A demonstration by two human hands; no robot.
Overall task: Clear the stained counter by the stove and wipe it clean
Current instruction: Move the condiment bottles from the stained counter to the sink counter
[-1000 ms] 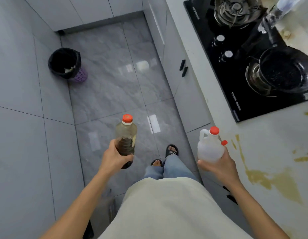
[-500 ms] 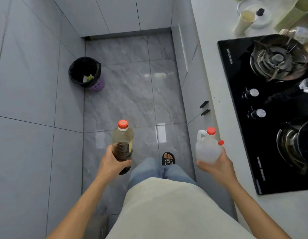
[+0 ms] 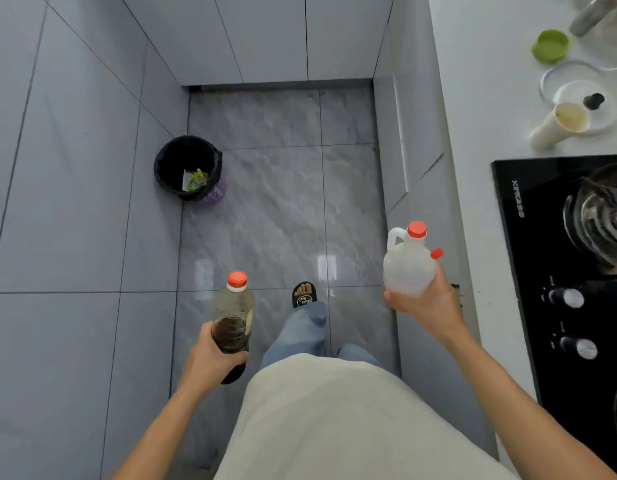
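The dark bottle (image 3: 233, 317) is gripped low by the left hand (image 3: 210, 362), and the light-looking white jug (image 3: 408, 268) is cupped underneath by the right hand (image 3: 428, 303); both look smooth and slippery.

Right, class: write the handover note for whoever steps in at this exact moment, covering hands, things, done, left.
Left hand grips the dark bottle, upright, over the floor.
Right hand holds the white jug from below, beside the counter.
Stove is on the right; no stain in view.
Done: both containers are off the counter.
Left: set them down somewhere, wipe the stained counter.
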